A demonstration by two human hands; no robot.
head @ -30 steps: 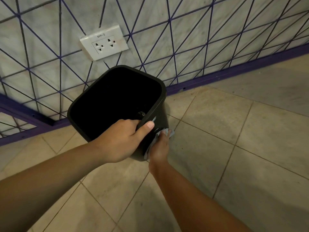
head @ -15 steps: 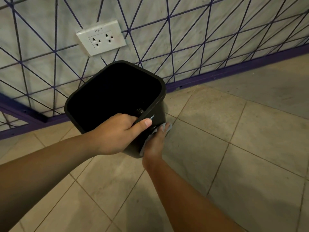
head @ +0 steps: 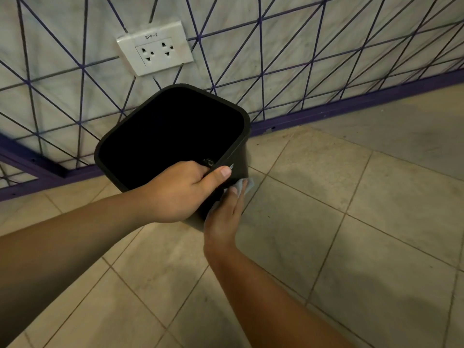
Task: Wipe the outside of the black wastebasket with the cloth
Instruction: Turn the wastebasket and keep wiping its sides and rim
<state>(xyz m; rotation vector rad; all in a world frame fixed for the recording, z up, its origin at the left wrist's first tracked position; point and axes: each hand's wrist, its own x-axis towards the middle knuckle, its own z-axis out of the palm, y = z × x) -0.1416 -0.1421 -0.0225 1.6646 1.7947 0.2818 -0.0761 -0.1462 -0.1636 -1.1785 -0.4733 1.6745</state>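
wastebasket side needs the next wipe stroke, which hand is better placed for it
Right. The right hand already presses the cloth flat on the wastebasket wall; the left hand grips the rim, steadying it.

The scene is dim and warm-toned, with soft, even light and no glare. The inside of the black wastebasket [head: 173,131] reads as flat black with no detail. A broad soft shadow darkens the floor tiles [head: 351,222] near and to the right, and both forearms fall into shade toward the near edge. Focus is slightly soft throughout; the wall socket [head: 155,47] label stays legible. Wide-angle distortion bends the purple wall lines [head: 301,59] and the baseboard [head: 351,104] at the edges.
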